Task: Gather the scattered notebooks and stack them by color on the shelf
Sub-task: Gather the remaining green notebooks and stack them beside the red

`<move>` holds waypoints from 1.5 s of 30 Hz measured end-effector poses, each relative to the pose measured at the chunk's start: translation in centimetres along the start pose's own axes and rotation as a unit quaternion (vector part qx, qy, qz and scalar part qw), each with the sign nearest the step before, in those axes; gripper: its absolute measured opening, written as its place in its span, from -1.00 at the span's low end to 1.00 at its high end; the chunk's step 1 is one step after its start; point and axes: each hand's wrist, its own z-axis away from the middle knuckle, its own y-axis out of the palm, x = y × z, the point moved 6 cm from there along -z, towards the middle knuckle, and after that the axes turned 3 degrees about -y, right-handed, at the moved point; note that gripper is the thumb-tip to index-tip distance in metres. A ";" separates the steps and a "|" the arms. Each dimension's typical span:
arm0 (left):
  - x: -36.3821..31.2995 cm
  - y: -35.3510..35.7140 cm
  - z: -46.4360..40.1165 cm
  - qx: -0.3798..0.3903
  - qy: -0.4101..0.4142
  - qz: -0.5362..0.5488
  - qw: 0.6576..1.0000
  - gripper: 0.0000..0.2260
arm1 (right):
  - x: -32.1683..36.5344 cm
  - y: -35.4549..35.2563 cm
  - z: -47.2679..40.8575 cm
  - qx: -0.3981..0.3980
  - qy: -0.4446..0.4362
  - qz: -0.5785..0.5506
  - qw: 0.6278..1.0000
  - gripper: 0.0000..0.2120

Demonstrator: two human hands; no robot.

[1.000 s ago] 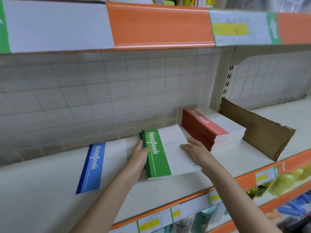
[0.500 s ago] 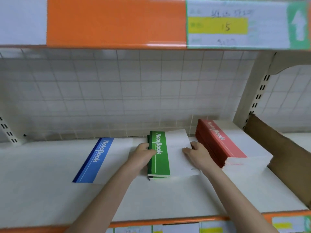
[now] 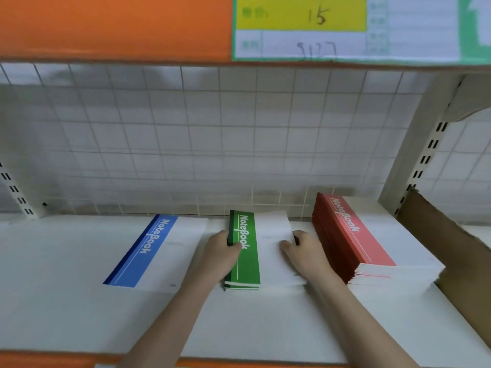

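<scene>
Green notebooks (image 3: 245, 261) btwn hands: left (image 3: 221, 252) grips spine, right (image 3: 305, 252) opposite edge.

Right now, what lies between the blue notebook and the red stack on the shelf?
In the head view, the green notebook stack lies between the blue notebook and the red stack, with the left hand and right hand gripping its sides.

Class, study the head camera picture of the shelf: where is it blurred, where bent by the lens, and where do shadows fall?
Head view: the price label overhead is smeared, though "15" reads; the grid back panel and upright bow from the wide lens; soft, even light casts faint shadows beside the red stack and the green stack.
</scene>
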 end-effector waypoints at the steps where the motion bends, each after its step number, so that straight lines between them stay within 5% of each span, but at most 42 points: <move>1: -0.2 0.0 0.1 -0.005 0.005 0.002 1.000 -0.86 | 0.0 0.0 0.1 -0.003 -0.003 0.009 1.000 -0.76; 17: 0.2 -0.1 0.5 -0.034 0.046 -0.049 0.997 -0.83 | -0.2 0.2 0.3 0.009 -0.046 0.086 0.995 -0.76; 22: 0.8 0.1 0.3 0.029 0.046 -0.105 0.993 -0.73 | -0.6 0.1 1.2 0.136 -0.023 0.022 0.990 0.05; 24: 0.7 0.0 0.5 0.075 0.059 -0.163 0.982 -0.68 | -0.5 0.1 1.9 0.210 -0.021 0.053 0.976 0.19; 28: 1.1 -0.1 1.5 0.153 0.041 -0.249 0.955 -0.35 | -0.3 0.2 3.4 0.286 -0.051 0.120 0.949 0.23; 31: 1.5 0.2 2.0 0.175 0.031 -0.286 0.942 -0.13 | 0.0 0.4 3.7 0.267 -0.065 0.126 0.953 0.27; 45: 1.5 0.3 1.4 0.107 0.056 -0.236 0.964 -0.34 | 0.0 0.7 3.2 0.208 -0.058 0.087 0.972 0.33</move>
